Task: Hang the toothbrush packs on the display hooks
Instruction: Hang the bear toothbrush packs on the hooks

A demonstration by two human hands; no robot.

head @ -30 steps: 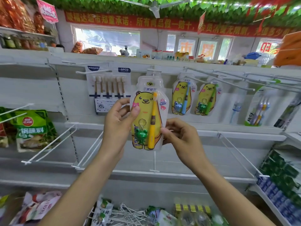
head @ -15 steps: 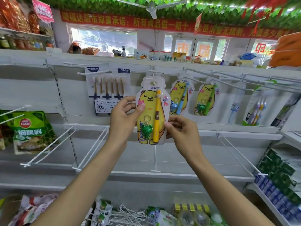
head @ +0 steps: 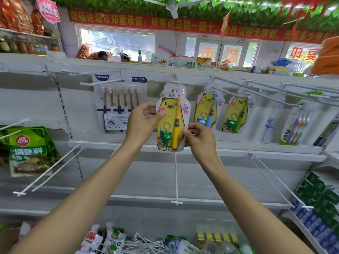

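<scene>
A yellow bear toothbrush pack [head: 169,123] with a yellow brush and a green frog charm sits upright in front of the white shelf panel. My left hand [head: 142,121] pinches its left edge with the thumb on its front. My right hand [head: 199,137] pinches its lower right edge. The pack's top hole lies at the tip of a white display hook [head: 177,81], with another pack showing just behind it. Two more bear packs hang to the right, one with a blue brush [head: 208,109] and one with a green brush [head: 237,114].
A six-brush card [head: 119,99] hangs to the left. Long bare white hooks [head: 256,92] jut out at the upper right, and more stick out below [head: 176,178]. Adult brush packs [head: 295,125] hang far right. Green sauce bags [head: 29,149] hang far left. Loose goods lie at the bottom.
Both hands have raised the yellow bear pack up and away from me, bringing its top up to the hook on the rail.
</scene>
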